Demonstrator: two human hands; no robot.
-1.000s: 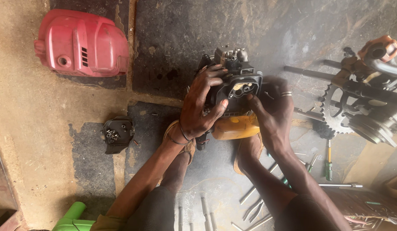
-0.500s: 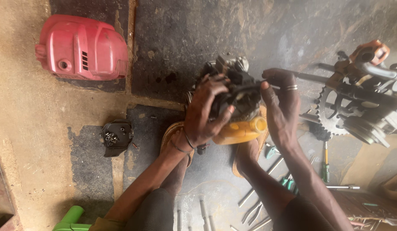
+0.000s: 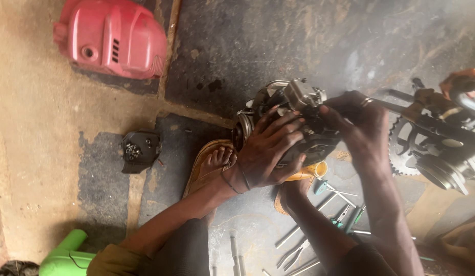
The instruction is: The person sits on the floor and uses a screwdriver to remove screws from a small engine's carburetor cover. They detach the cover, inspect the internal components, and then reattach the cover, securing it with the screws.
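Note:
A small grey and black engine block [image 3: 293,110] is held above the floor between both hands. My left hand [image 3: 270,151] wraps its near side with the fingers spread over the casing. My right hand [image 3: 357,125], with a ring on one finger, grips the engine's right side. A yellow part [image 3: 309,173] shows just below the engine. My feet in sandals [image 3: 212,163] rest on the floor under the hands.
A red plastic engine cover [image 3: 112,38] lies at the top left. A black tray with small bolts [image 3: 138,151] sits left of my foot. A toothed sprocket and machine parts [image 3: 432,148] lie at the right. Several hand tools [image 3: 329,214] lie on the floor below. A green object [image 3: 63,255] is bottom left.
Both hands have turned and shifted the engine, with the left hand now lower over its near side. The camera view has moved closer and to the left.

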